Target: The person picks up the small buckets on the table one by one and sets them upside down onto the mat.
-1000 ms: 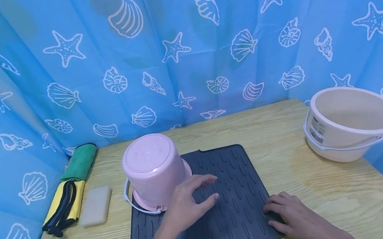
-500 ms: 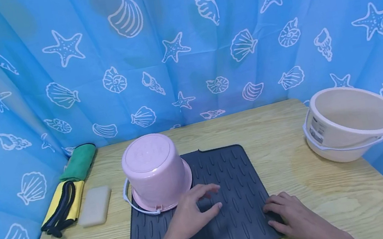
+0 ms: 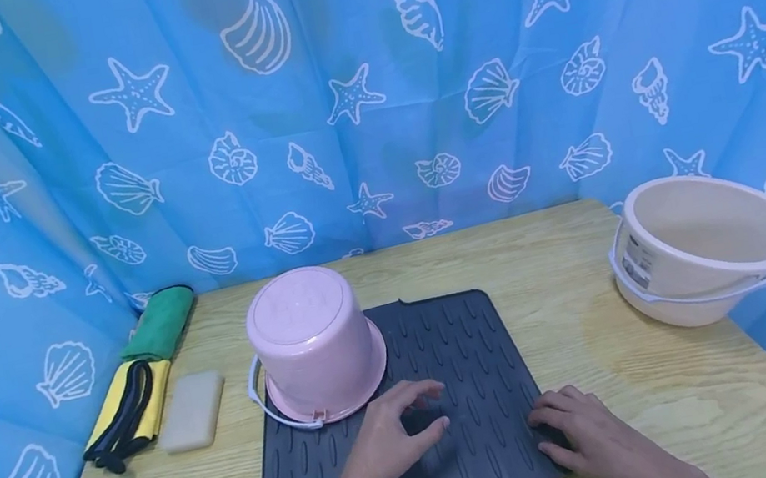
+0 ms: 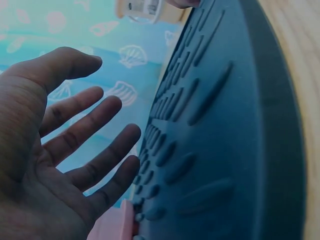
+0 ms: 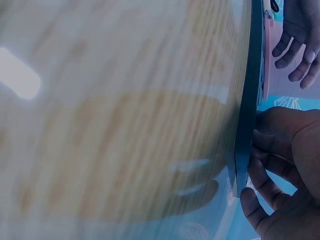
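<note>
The bench (image 3: 584, 256) carries a dark mat (image 3: 449, 363), with a white bucket (image 3: 704, 249) well apart off the mat's right side. A pink bucket (image 3: 314, 352) sits upside down on the mat's back left part, its handle (image 3: 277, 416) reaching past the mat's left edge.

The step looks like steadying the mat. Flat, even pressure would probably serve best, since a tug at the edge could drag the pink bucket along. The left hand (image 3: 392, 432), spread with thumb apart, hangs over the mat's front middle holding nothing; it should come down clear of the bucket. The right hand (image 3: 586, 433) rests at the mat's right edge, fingers lightly bent and not pinching.

The left wrist view adds the palm, with fingers fanned above the mat, which the head view hides. The right wrist view shows fingertips against the mat's edge, though in that dim picture their pressure is hard to judge.
</note>
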A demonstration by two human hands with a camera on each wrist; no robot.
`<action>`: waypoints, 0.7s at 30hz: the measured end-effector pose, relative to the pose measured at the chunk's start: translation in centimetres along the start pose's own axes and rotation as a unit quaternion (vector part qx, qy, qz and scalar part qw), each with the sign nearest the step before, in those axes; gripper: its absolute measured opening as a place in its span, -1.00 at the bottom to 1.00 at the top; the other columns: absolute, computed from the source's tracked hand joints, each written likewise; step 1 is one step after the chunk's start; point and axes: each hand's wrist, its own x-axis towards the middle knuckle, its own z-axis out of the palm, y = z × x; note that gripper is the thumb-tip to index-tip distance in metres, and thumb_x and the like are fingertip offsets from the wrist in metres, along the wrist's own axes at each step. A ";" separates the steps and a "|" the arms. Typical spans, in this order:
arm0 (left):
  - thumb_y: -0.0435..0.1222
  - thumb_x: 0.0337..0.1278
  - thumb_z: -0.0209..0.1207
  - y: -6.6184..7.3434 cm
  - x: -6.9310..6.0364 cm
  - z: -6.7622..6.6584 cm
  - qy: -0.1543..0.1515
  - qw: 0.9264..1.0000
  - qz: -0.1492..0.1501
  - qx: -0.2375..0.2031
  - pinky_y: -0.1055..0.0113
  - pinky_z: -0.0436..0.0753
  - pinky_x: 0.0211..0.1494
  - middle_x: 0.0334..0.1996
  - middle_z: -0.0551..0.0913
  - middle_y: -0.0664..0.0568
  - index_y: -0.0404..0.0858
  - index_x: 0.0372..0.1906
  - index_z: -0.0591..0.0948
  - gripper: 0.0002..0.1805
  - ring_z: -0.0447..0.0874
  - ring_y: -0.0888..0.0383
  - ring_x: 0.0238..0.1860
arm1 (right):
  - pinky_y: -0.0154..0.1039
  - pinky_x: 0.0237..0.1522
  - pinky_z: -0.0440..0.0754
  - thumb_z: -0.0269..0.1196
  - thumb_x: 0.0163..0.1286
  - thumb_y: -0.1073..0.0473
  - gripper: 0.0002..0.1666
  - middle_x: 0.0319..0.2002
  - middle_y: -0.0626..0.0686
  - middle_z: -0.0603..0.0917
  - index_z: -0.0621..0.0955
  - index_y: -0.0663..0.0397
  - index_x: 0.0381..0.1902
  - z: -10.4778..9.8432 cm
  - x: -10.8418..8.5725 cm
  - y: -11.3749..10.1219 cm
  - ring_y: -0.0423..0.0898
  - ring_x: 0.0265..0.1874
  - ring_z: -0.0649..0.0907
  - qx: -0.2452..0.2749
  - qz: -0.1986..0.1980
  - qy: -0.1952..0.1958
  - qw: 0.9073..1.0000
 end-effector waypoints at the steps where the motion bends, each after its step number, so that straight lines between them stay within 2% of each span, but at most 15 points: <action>1: -0.12 0.21 0.34 0.0 0.0 0.1 0.000 1.000 0.000 0.002 0.13 0.62 0.10 0.00 0.66 0.21 -0.08 0.18 0.64 -0.56 0.64 0.18 -0.04 | -0.22 -0.31 0.46 0.49 0.16 0.15 -0.75 -0.12 -0.14 0.61 0.70 -0.05 -0.18 0.0 0.0 0.0 -0.14 -0.18 0.50 0.000 0.000 -0.002 1.000; 15: -0.12 0.17 0.36 -0.9 -0.4 1.0 -0.001 1.000 -0.022 0.018 0.20 0.60 0.13 0.03 0.63 0.25 -0.04 0.21 0.63 -0.52 0.61 0.25 -0.01 | -0.22 -0.31 0.47 0.49 0.16 0.15 -0.74 -0.13 -0.16 0.60 0.69 -0.07 -0.19 0.1 -0.1 0.0 -0.16 -0.20 0.49 -0.003 -0.005 0.006 1.000; 21: -0.13 0.16 0.36 -1.4 -0.6 1.4 0.002 1.000 -0.024 0.012 0.21 0.58 0.16 0.03 0.62 0.27 -0.04 0.22 0.62 -0.52 0.60 0.24 0.01 | -0.18 -0.26 0.50 0.47 0.20 0.13 -0.75 -0.10 -0.15 0.60 0.69 -0.06 -0.16 0.0 -0.1 -0.1 -0.15 -0.16 0.51 -0.004 0.011 -0.016 1.000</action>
